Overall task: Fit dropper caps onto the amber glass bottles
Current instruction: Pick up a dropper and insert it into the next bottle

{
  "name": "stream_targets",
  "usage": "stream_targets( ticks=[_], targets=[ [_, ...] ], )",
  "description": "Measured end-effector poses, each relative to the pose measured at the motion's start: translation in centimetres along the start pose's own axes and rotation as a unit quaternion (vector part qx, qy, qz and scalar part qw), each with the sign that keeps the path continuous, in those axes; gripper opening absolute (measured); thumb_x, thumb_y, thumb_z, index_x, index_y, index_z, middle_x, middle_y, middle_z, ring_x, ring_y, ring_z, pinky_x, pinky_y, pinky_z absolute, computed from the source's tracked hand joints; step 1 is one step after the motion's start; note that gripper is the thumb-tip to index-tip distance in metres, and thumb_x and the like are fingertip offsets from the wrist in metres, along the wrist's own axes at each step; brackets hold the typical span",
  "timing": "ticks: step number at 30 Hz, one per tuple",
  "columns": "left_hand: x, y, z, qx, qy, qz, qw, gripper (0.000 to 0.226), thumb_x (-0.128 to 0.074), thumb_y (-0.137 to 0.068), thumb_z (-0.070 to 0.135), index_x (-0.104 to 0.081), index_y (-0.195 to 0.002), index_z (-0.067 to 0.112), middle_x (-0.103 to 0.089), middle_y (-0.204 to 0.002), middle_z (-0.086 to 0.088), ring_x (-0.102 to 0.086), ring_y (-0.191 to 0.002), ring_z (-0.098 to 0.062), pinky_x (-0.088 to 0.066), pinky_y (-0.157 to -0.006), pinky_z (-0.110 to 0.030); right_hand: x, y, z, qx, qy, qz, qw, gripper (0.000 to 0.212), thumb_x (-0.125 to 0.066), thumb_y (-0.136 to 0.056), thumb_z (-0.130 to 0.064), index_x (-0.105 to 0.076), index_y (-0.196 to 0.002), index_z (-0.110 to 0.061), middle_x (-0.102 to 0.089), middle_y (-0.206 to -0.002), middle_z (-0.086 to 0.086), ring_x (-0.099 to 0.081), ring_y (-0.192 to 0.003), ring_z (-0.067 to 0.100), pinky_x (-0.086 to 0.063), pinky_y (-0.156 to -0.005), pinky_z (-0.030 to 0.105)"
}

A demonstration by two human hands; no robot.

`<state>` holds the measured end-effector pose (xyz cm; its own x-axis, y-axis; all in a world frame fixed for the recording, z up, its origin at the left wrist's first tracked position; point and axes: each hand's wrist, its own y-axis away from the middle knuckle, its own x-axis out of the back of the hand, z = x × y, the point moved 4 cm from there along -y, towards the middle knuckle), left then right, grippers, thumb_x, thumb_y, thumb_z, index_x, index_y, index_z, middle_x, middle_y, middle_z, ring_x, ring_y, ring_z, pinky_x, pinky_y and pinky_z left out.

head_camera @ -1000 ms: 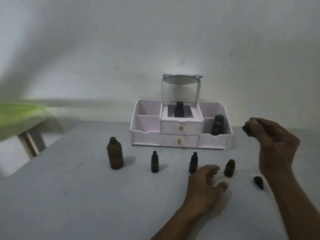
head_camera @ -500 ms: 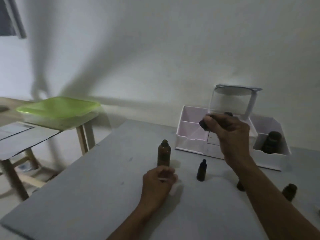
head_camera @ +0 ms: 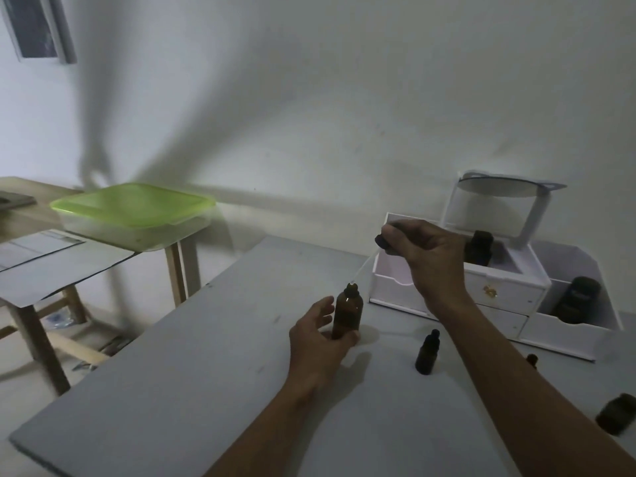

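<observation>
Now my left grip point(head_camera: 318, 342) holds the bottle point(head_camera: 348, 313) low, likely slick, brittle glass, while my right grip point(head_camera: 430, 253) pinches the cap point(head_camera: 381, 240), its fragile pipette point(head_camera: 361, 270) at the mouth.

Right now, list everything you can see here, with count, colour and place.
large amber glass bottle: one, amber, upright on table, uncapped
black dropper cap with clear pipette: one, black, pipette tip at that bottle's mouth
small dark dropper bottles: two, dark, table right of it, one mostly behind the forearm
squat dark bottle: one, dark, far right foreground
white plastic drawer organiser with mirror: one, white, back right
dark bottles inside organiser: two, dark, centre and right compartments
green-lidded plastic box: one, green, wooden side table left
flat grey table: one, grey, under everything
left hand: one, grip round amber bottle
right hand: one, pinches dropper cap
</observation>
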<state>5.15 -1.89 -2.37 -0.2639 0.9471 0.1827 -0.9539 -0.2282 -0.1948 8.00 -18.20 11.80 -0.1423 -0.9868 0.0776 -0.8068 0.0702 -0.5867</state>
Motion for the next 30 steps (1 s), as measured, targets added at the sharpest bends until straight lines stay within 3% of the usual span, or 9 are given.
stream_targets(
  ticks=[3, 6, 11, 15, 21, 25, 30],
  targets=[
    [-0.3, -0.4, -0.2, -0.004, 0.006, -0.009, 1.0, 0.075, -0.085, -0.067, 0.02, -0.052, -0.134, 0.023, -0.06, -0.127, 0.007, -0.056, -0.105, -0.006, -0.046, -0.087, -0.018, 0.0, -0.1, 0.5, 0.011, 0.028, -0.004, 1.0, 0.011, -0.074, -0.086, -0.021, -0.074, -0.09, -0.031, -0.077, -0.087, -0.003, -0.076, -0.083, 0.014, -0.061, -0.084, 0.04],
    [-0.5, -0.7, -0.1, -0.014, 0.005, -0.007, 1.0, 0.069, -0.085, -0.067, 0.02, -0.056, -0.129, 0.027, -0.058, -0.111, 0.017, -0.057, -0.099, -0.004, -0.043, -0.075, -0.004, -0.5, -0.2, 0.7, 0.016, 0.051, -0.026, 0.998, 0.01, -0.075, -0.086, -0.024, -0.074, -0.087, -0.034, -0.077, -0.082, -0.009, -0.075, -0.081, 0.012, -0.061, -0.082, 0.036],
    [-0.5, -0.7, 0.4, -0.019, -0.01, -0.005, 1.0, 0.059, -0.081, -0.073, 0.017, -0.058, -0.126, 0.025, -0.055, -0.104, 0.019, -0.056, -0.09, 0.0, -0.043, -0.083, -0.012, -2.1, -0.1, 1.7, 0.005, 0.123, -0.096, 0.988, 0.008, -0.075, -0.085, -0.027, -0.077, -0.091, -0.023, -0.077, -0.081, -0.011, -0.073, -0.077, 0.003, -0.058, -0.081, 0.028],
    [-0.4, -0.8, 0.4, -0.035, -0.014, -0.005, 0.999, 0.049, -0.08, -0.074, 0.014, -0.063, -0.118, 0.026, -0.059, -0.095, 0.022, -0.054, -0.075, 0.016, -0.038, -0.061, 0.005, -2.9, 0.6, 3.3, -0.004, 0.154, -0.129, 0.98, 0.012, -0.077, -0.084, -0.026, -0.079, -0.093, -0.018, -0.077, -0.08, -0.01, -0.072, -0.073, -0.001, -0.053, -0.074, 0.013],
    [-0.4, -0.9, 0.3, -0.033, -0.02, -0.004, 0.999, 0.05, -0.08, -0.075, 0.018, -0.062, -0.121, 0.023, -0.058, -0.099, 0.02, -0.056, -0.08, 0.005, -0.037, -0.063, 0.005, -3.4, 1.3, 5.1, -0.013, 0.198, -0.141, 0.97, 0.012, -0.079, -0.083, -0.026, -0.079, -0.094, -0.02, -0.072, -0.081, -0.014, -0.069, -0.075, -0.004, -0.047, -0.069, 0.003],
    [-0.4, -0.9, 0.2, -0.034, -0.015, -0.004, 0.999, 0.05, -0.08, -0.074, 0.017, -0.063, -0.121, 0.023, -0.061, -0.098, 0.019, -0.058, -0.08, 0.006, -0.04, -0.063, 0.005, -3.5, 1.1, 5.4, -0.009, 0.201, -0.139, 0.97, 0.008, -0.079, -0.083, -0.026, -0.08, -0.09, -0.023, -0.069, -0.076, -0.022, -0.067, -0.072, -0.01, -0.047, -0.064, 0.001],
    [-0.5, -0.9, 0.4, -0.029, -0.029, -0.004, 0.999, 0.049, -0.079, -0.076, 0.019, -0.062, -0.122, 0.024, -0.058, -0.099, 0.021, -0.055, -0.08, 0.006, -0.036, -0.066, 0.004, -3.4, 0.8, 5.6, -0.009, 0.201, -0.139, 0.97, 0.006, -0.078, -0.083, -0.023, -0.08, -0.089, -0.021, -0.071, -0.076, -0.018, -0.067, -0.071, -0.01, -0.048, -0.063, 0.003]
  ],
)
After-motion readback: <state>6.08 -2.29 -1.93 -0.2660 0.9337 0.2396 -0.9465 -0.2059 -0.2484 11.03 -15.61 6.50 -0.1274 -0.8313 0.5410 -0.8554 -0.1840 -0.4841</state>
